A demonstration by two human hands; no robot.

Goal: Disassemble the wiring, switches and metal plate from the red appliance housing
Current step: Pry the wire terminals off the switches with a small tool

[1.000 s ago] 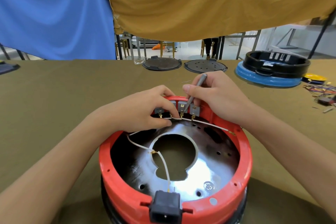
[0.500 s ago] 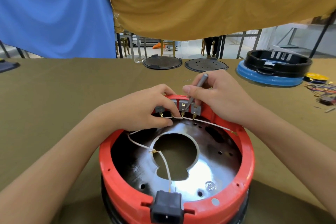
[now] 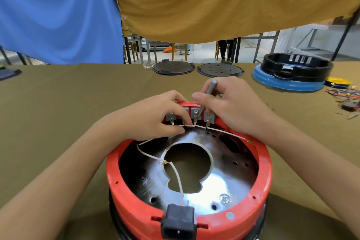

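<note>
The round red housing [image 3: 262, 185] stands open side up on the table in front of me. Inside lies a shiny metal plate [image 3: 218, 183] with a large keyhole-shaped cutout. White wires [image 3: 176, 173] run from the black power socket [image 3: 178, 220] at the near rim to a row of grey switches [image 3: 208, 116] at the far rim. My left hand [image 3: 155, 117] pinches the white wire at the switch terminals. My right hand [image 3: 231, 103] holds a grey tool [image 3: 210, 88] whose tip touches the middle switch.
At the table's far edge lie two dark round lids [image 3: 173, 67] [image 3: 220, 69]. A black ring sits on a blue base [image 3: 288, 82] at the far right, with a heap of coloured wires [image 3: 346, 94] and small parts beside it. Blue and ochre cloths hang behind.
Both hands stay at the switches, nearly still. The tool in my right hand has tipped slightly more upright.
</note>
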